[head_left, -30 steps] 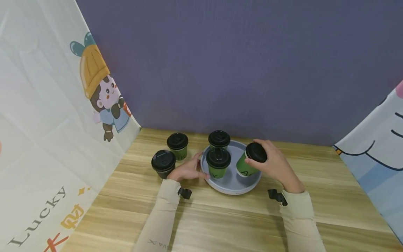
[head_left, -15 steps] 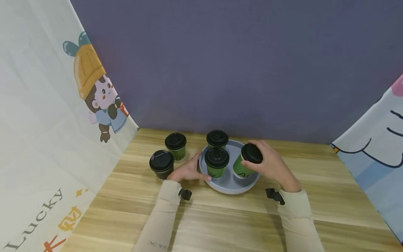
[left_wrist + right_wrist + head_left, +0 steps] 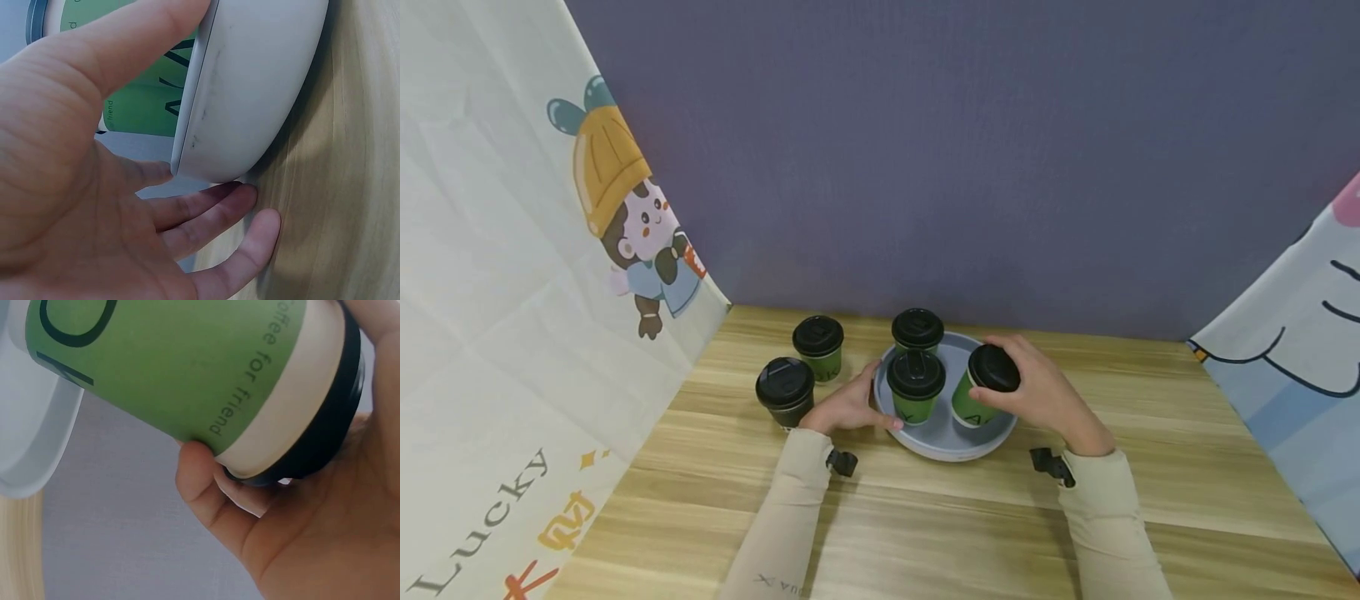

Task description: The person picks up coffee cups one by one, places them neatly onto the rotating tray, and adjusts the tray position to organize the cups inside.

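My right hand (image 3: 1037,390) grips a green paper coffee cup (image 3: 169,369) near its black lid (image 3: 993,367), fingers behind and thumb in front. The cup leans over the right part of a round grey-blue tray (image 3: 951,448), its base low over the tray's surface. My left hand (image 3: 850,406) rests at the tray's left edge, thumb (image 3: 140,47) along the rim and fingertips at the pale outer wall (image 3: 250,81). Upright on the tray are two more lidded cups, a front one (image 3: 915,408) and a back one (image 3: 917,327).
Left of the tray, two lidded cups stand on the wooden table (image 3: 940,525): a green one (image 3: 820,346) farther back and a darker one (image 3: 786,392) beside my left wrist. A dark wall panel (image 3: 955,167) rises behind, and a printed white cloth (image 3: 497,250) hangs at left.
The right hand and its cup have shifted slightly left and down over the tray, and the cup leans a little less. The left hand stays at the tray's edge.
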Demonstrator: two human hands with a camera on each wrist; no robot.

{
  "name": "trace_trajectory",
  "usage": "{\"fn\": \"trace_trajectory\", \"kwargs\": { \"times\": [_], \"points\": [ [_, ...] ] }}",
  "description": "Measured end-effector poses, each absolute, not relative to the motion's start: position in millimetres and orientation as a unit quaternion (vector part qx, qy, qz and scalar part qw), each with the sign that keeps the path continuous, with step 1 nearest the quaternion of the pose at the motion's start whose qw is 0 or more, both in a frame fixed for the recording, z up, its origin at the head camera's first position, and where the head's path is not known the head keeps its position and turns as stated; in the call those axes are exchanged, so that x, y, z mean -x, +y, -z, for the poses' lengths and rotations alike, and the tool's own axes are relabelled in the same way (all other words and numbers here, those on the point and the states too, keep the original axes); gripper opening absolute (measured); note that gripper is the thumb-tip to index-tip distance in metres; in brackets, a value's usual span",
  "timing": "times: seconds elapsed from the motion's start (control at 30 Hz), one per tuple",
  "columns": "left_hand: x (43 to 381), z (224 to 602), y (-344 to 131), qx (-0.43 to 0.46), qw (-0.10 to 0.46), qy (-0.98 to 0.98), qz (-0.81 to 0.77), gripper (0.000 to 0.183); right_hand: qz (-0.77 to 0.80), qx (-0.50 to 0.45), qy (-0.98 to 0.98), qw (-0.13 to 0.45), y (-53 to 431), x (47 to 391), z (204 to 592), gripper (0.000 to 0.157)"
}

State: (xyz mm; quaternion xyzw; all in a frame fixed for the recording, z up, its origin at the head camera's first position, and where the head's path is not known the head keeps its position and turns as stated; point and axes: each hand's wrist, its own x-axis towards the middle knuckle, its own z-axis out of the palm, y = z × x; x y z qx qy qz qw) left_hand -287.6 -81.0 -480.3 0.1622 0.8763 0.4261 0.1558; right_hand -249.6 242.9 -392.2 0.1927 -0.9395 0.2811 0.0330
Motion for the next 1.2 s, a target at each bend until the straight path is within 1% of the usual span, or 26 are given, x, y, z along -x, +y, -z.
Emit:
{"fn": "trace_trajectory", "kwargs": {
  "times": [0.27, 0.57, 0.93, 1.2],
  "points": [
    [289, 481, -83, -0.165, 0.155, 0.876, -0.426, 0.128, -0.280, -0.205, -0.937, 0.023, 241, 250, 394, 0.092],
    [288, 480, -85, -0.163, 0.158, 0.874, -0.429, 0.124, -0.268, -0.219, -0.938, 0.021, 237, 250, 396, 0.094],
    [289, 477, -87, -0.174, 0.164, 0.860, -0.452, 0.120, -0.260, -0.238, -0.936, 0.017, 230, 250, 400, 0.089],
    [289, 477, -87, -0.166, 0.169, 0.854, -0.463, 0.117, -0.255, -0.245, -0.935, 0.006, 227, 247, 399, 0.090]
  ]
}}
